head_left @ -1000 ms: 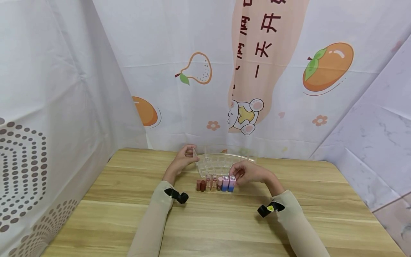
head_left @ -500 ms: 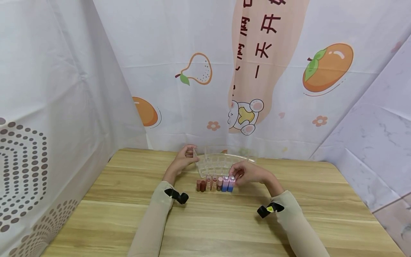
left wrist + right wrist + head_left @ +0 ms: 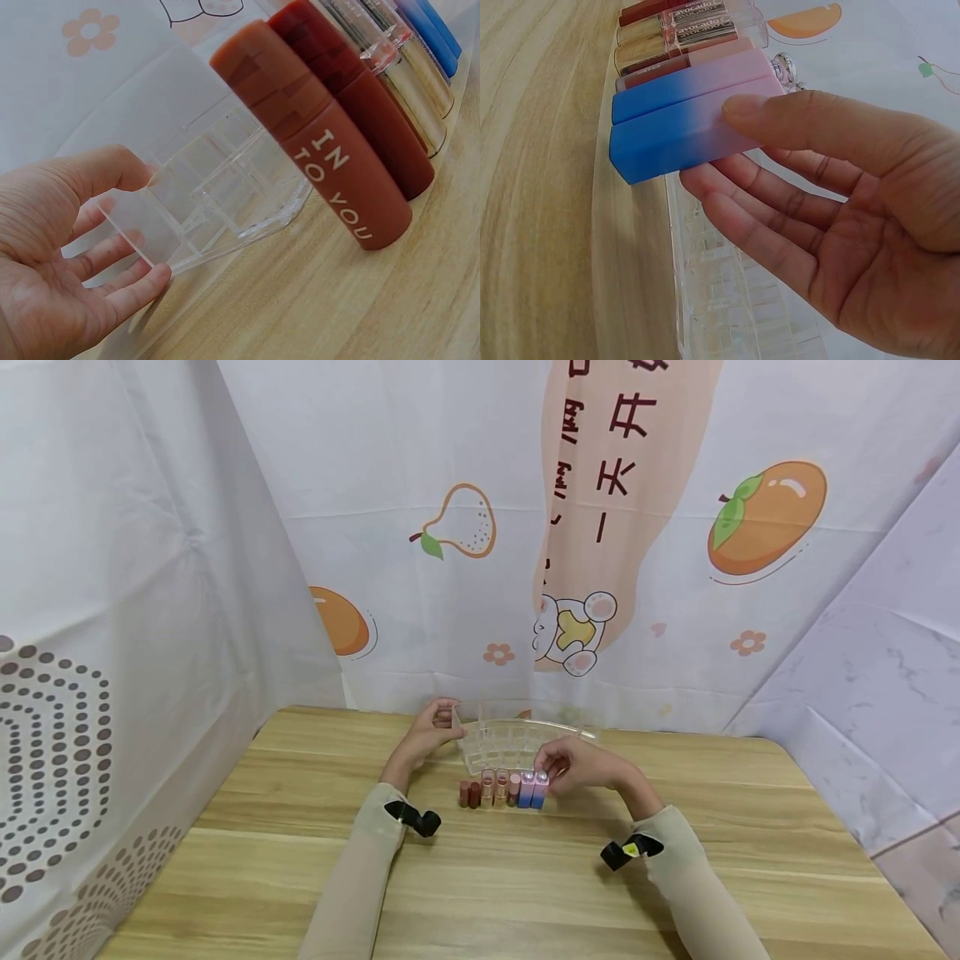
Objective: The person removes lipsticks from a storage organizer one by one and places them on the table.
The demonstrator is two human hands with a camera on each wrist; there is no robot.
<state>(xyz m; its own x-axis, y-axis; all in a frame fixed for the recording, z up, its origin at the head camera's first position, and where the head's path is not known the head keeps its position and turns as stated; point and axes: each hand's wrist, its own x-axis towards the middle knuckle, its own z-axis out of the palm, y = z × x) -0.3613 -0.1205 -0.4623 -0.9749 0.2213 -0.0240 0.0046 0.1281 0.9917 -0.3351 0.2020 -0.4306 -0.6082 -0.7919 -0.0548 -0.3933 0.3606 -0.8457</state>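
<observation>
My left hand [image 3: 427, 735] grips the left end wall of a clear plastic organizer [image 3: 217, 180], thumb on one side and fingers on the other. In front of the organizer stands a row of upright lip products. At its right end, my right hand [image 3: 583, 763] pinches a square pink-and-blue lipstick tube [image 3: 682, 135] between thumb and fingers. A matching tube [image 3: 527, 792] stands against it. Further left come a pink-capped tube [image 3: 513, 790], two clear-capped lip glosses [image 3: 494, 788], a dark red tube [image 3: 360, 97] and a brownish-red tube [image 3: 322, 142] marked "IN TO YOU".
All stand on a wood-grain table [image 3: 480, 885]. Behind the organizer hangs a white printed curtain [image 3: 390, 460], close to the table's back edge. Table surface lies between the forearms and to either side. A black camera sits on each wrist.
The right hand and the rightmost pink-and-blue tube have shifted very slightly left, closer against the matching tube. The left hand and organizer stay in place.
</observation>
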